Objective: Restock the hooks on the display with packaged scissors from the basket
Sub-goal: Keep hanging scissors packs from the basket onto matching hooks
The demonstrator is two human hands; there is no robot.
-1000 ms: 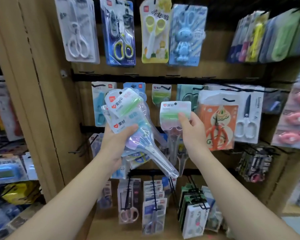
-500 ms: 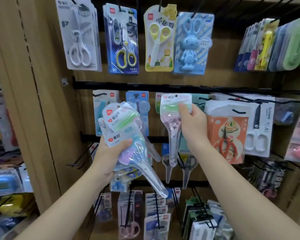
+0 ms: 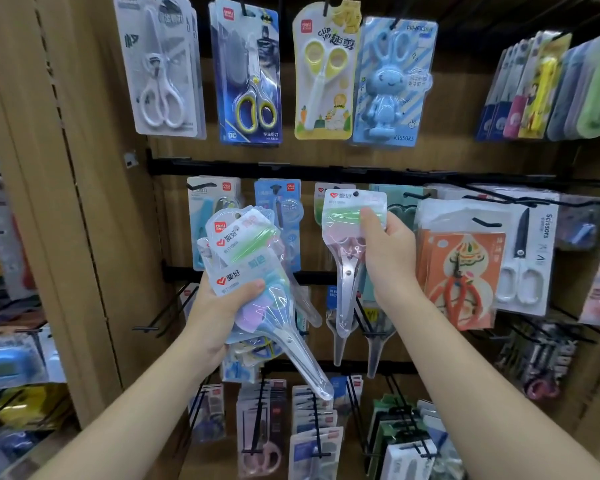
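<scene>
My left hand [image 3: 222, 306] grips a bundle of several clear scissor packs [image 3: 253, 271] with white header cards, their tips pointing down to the right. My right hand [image 3: 388, 251] pinches one pack of pink-handled scissors [image 3: 347, 244] by its green-striped header and holds it upright against the middle row of the display. Its hang hole sits close to a black hook [image 3: 336, 188] where a matching pack hangs behind it. The basket is out of view.
A wooden display panel [image 3: 94, 202] carries black rails [image 3: 326, 171] and hooks full of carded scissors: white, Batman, yellow and blue-rabbit packs above, orange pliers-type shears [image 3: 461, 271] and white scissors at the right, more packs below. Bare hooks [image 3: 160, 313] stick out at the lower left.
My right hand has lifted the single pack upward to the middle-row hook. My left hand with the bundle has stayed at about the same place.
</scene>
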